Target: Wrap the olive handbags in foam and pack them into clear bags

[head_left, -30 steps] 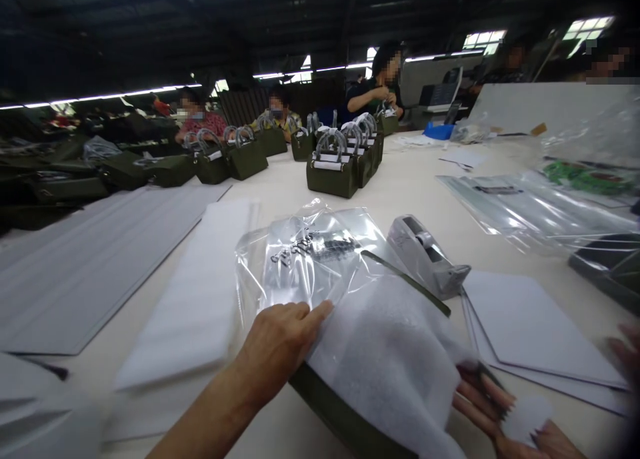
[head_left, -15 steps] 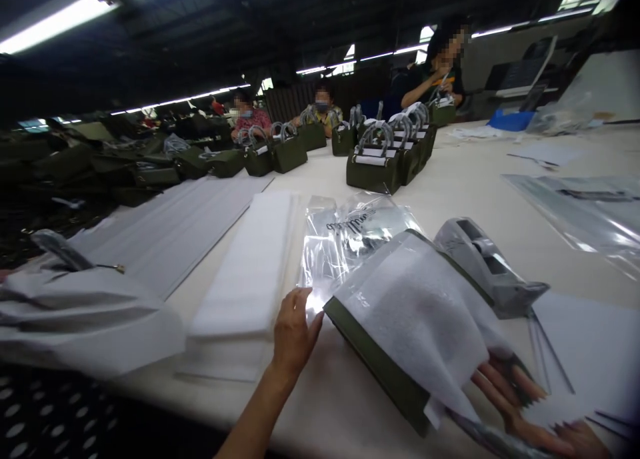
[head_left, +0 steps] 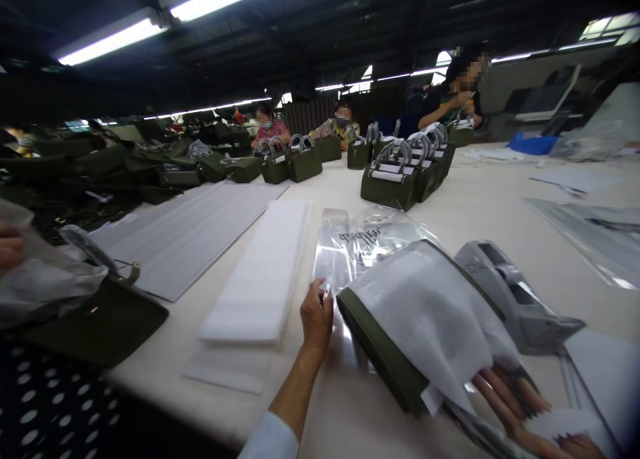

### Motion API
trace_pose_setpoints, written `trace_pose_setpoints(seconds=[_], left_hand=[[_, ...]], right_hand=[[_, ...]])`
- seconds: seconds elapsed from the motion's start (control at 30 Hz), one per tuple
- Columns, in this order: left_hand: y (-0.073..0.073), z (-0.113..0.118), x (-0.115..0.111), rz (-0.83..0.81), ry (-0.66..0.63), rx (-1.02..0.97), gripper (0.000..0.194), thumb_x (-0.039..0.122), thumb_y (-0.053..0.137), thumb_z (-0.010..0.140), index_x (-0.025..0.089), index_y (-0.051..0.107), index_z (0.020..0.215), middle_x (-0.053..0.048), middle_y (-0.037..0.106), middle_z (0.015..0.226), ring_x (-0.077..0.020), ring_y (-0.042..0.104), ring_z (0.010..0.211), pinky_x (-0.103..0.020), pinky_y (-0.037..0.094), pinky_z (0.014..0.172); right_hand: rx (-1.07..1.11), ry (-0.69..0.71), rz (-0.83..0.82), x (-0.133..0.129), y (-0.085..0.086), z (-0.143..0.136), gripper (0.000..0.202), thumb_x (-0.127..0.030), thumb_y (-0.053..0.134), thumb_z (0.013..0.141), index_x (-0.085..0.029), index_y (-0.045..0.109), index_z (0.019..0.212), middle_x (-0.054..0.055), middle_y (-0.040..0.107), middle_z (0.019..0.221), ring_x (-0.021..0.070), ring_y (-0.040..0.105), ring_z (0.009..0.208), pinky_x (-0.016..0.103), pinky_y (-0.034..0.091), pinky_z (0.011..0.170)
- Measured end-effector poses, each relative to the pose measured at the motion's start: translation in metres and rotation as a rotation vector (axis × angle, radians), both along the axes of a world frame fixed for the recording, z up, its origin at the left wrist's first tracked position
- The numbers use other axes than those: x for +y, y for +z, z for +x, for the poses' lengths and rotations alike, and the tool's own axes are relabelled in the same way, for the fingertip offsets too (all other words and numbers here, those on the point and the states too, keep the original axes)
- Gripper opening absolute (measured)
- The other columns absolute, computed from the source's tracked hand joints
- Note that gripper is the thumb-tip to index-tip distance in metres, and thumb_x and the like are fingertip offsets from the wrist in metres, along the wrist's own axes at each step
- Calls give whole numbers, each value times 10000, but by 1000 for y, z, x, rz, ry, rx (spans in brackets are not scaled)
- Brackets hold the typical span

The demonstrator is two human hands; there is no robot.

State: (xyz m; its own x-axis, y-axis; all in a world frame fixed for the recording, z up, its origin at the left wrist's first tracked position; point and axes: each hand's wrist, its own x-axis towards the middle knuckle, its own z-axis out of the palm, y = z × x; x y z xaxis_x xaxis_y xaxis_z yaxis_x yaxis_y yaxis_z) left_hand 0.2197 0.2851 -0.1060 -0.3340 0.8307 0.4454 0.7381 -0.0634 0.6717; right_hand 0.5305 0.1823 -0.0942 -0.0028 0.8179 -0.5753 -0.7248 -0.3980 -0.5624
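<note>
My left hand point(head_left: 316, 318) pinches the near edge of a clear plastic bag point(head_left: 333, 256) with dark lettering. Beside it lies a dark green handbag point(head_left: 383, 352), tilted on the table, its side covered by a thin white foam sheet point(head_left: 425, 299). At the lower right, my right hand point(head_left: 520, 409) has its fingers stretched along the near end of the handbag, at the wrapped handle point(head_left: 475, 429) and the sheet's edge. Its thumb is hard to make out. A white piece with a jagged edge point(head_left: 565, 422) partly covers this hand.
A grey tape dispenser point(head_left: 520, 306) stands right of the handbag. White foam sheets point(head_left: 255, 279) and grey boards point(head_left: 200, 232) are stacked to the left. Several green handbags point(head_left: 387, 186) stand farther back. A co-worker's hand point(head_left: 10, 246) holds white wrapping over another handbag point(head_left: 105, 319).
My left hand has closed on the plastic bag's edge. At the left, the co-worker's white wrapping has been drawn back, exposing a green handbag. My view has shifted slightly.
</note>
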Motion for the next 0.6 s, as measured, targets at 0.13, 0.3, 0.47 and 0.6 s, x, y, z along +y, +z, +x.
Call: trace_pose_setpoints(seconds=[0.13, 0.3, 0.47, 0.6], left_hand=[[-2, 13, -26, -29, -71, 17, 336, 175, 419, 809, 171, 473, 1140, 42, 521, 623, -105, 511, 562, -230, 434, 602], [7, 21, -41, 11, -71, -4, 202, 248, 385, 863, 168, 557, 935, -23, 555, 770, -123, 538, 704, -251, 441, 674], [9, 18, -32, 9, -23, -28, 126, 272, 435, 831, 188, 528, 819, -19, 523, 812, -126, 513, 687, -271, 437, 676], [-2, 14, -13, -29, 128, -113, 179, 332, 404, 841, 181, 459, 919, -5, 510, 779, -124, 516, 611, -274, 437, 600]], right_hand=[[50, -90, 6, 8, 7, -9, 547, -93, 450, 803, -357, 375, 1276, 54, 539, 1209, 215, 556, 1046, 168, 524, 384], [176, -117, -9, 13, 10, -21, 426, -3, 390, 818, -228, 471, 1171, 77, 537, 1211, 200, 519, 1100, 52, 359, 280], [159, -119, 31, 14, 16, -30, 374, -69, 428, 819, -289, 554, 1094, 41, 551, 1196, 192, 514, 1105, 120, 481, 366], [306, -128, -25, 16, 26, -36, 330, -102, 335, 894, -227, 546, 1115, 75, 563, 1177, 167, 512, 1109, 54, 402, 326]])
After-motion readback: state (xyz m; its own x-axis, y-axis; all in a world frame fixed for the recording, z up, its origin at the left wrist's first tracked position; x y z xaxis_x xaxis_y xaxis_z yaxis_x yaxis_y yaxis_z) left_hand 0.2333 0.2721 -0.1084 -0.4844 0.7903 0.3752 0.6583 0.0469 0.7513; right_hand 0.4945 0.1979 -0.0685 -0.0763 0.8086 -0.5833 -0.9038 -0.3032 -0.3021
